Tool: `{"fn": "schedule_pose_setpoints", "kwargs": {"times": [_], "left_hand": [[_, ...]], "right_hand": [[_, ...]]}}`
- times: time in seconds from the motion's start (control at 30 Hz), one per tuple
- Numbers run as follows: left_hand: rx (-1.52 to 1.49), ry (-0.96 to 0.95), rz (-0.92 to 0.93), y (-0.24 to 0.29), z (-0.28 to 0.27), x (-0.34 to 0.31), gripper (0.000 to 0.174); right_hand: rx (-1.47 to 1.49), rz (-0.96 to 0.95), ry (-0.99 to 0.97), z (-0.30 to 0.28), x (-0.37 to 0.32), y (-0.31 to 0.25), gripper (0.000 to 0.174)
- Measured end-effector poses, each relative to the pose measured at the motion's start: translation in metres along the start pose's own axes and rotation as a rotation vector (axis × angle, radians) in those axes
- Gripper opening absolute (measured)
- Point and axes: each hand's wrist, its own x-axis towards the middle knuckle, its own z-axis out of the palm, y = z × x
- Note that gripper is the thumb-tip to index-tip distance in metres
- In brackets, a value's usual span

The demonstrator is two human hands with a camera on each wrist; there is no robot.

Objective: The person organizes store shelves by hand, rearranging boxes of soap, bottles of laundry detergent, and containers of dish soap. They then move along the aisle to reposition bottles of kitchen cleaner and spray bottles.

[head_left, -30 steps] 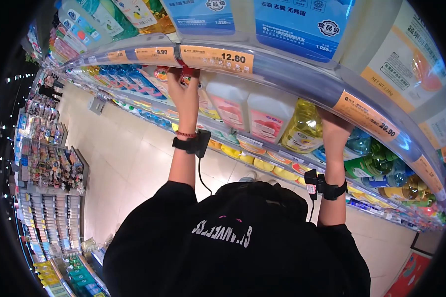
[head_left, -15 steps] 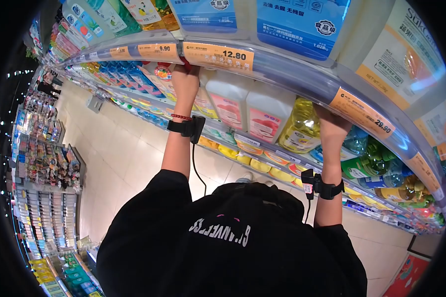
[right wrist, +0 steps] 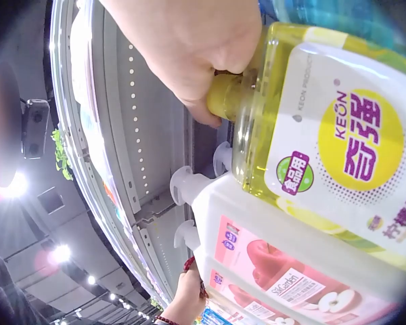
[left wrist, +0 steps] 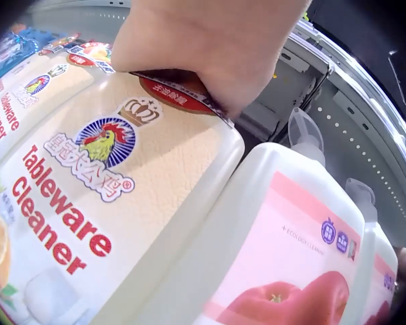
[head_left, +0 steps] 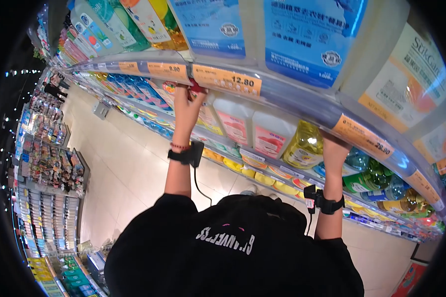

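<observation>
My left hand [head_left: 186, 111] reaches under the price-tag edge to the top of a cream tableware cleaner bottle [left wrist: 159, 196]. In the left wrist view it grips the neck over a red tag [left wrist: 176, 96], its fingertips hidden behind. On the right, my right hand [head_left: 336, 154] holds a bottle of yellow dish soap [head_left: 303, 146] by its neck. Its yellow cap [right wrist: 223, 97] shows between thumb and fingers in the right wrist view. Both bottles stand upright in the shelf row. White jugs with apple labels [left wrist: 284, 257] stand between them.
The upper shelf edge [head_left: 297, 104] overhangs both hands, with large blue-labelled jugs [head_left: 307, 39] above it. Right of my right hand stand green bottles [head_left: 374, 178]. Yellow packs [head_left: 262, 178] fill a lower shelf. Tiled floor [head_left: 134, 163] and another display rack [head_left: 49, 158] lie left.
The head view has tilted, so the shelf edge and both hands appear slightly lower. Both hands stay at the same two bottles; the bottles keep their places in the row.
</observation>
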Motion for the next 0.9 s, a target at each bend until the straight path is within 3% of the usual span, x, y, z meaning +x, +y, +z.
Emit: {"fn": "schedule_pose_setpoints", "kwargs": {"times": [0.03, 0.17, 0.27, 0.4, 0.43, 0.53, 0.63, 0.73, 0.83, 0.9], "left_hand": [[0.058, 0.014, 0.133, 0.0, -0.005, -0.006, 0.032], [-0.316, 0.178, -0.23, -0.019, -0.022, -0.019, 0.037], [-0.195, 0.35, -0.248, -0.039, -0.021, -0.005, 0.04], [0.273, 0.185, -0.172, -0.057, -0.02, 0.02, 0.049], [0.299, 0.287, 0.088, -0.068, -0.013, 0.029, 0.044], [0.036, 0.094, -0.321, -0.071, -0.018, 0.046, 0.031], [0.194, 0.059, -0.059, -0.098, -0.018, 0.053, 0.02], [0.015, 0.038, -0.094, -0.092, -0.018, 0.053, 0.017], [0.077, 0.049, -0.061, -0.071, -0.02, 0.051, 0.016], [0.073, 0.102, 0.082, -0.077, -0.017, 0.051, 0.015]], "right_hand": [[-0.012, 0.024, 0.0, 0.0, -0.001, 0.001, 0.041], [-0.001, 0.115, -0.013, -0.001, -0.004, 0.003, 0.039], [0.008, 0.144, -0.022, -0.001, -0.006, 0.008, 0.039], [0.021, 0.131, -0.014, -0.001, -0.005, 0.005, 0.041], [0.015, 0.128, -0.014, -0.001, -0.005, 0.004, 0.041], [-0.014, 0.129, -0.022, -0.002, -0.002, -0.002, 0.041], [0.038, 0.157, -0.019, -0.001, -0.002, -0.007, 0.043], [0.092, 0.129, 0.003, 0.0, 0.001, -0.006, 0.045], [0.109, 0.126, 0.009, 0.002, 0.001, -0.006, 0.047], [0.106, 0.138, 0.007, 0.002, 0.002, -0.007, 0.048]]}}
